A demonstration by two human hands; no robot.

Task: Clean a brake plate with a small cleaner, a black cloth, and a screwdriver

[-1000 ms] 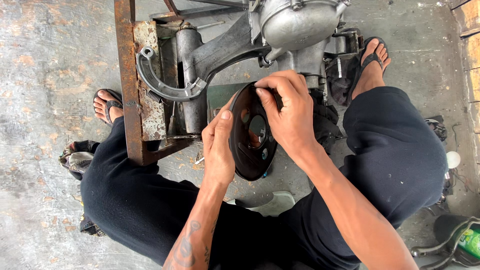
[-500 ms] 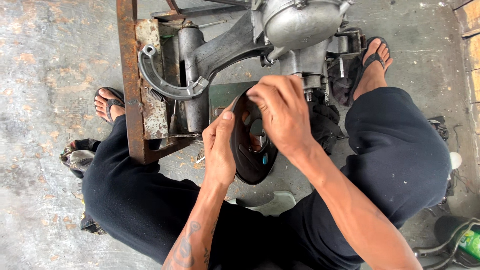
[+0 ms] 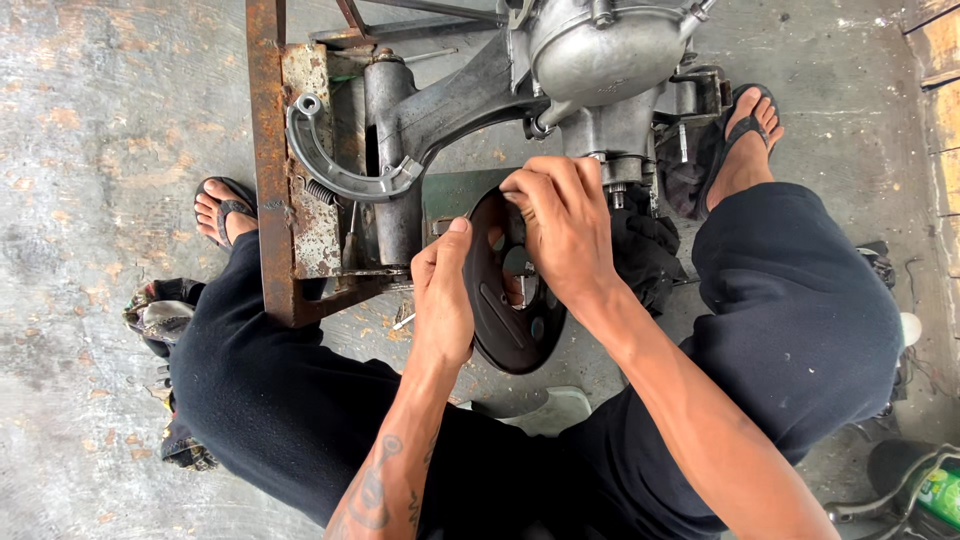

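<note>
I've got my left hand (image 3: pixel 443 300) clamped on the round black metal disc (image 3: pixel 510 320), its rim pinched, my right hand (image 3: pixel 562 225) gripping its top, just below the grey engine casing (image 3: pixel 600 60), above the concrete floor (image 3: pixel 100 150).

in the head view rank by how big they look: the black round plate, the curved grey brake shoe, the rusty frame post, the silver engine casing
1. rusty frame post, the longest
2. silver engine casing, though cut off by the top edge
3. black round plate and curved grey brake shoe: too close to rank; hands partly cover the plate
</note>
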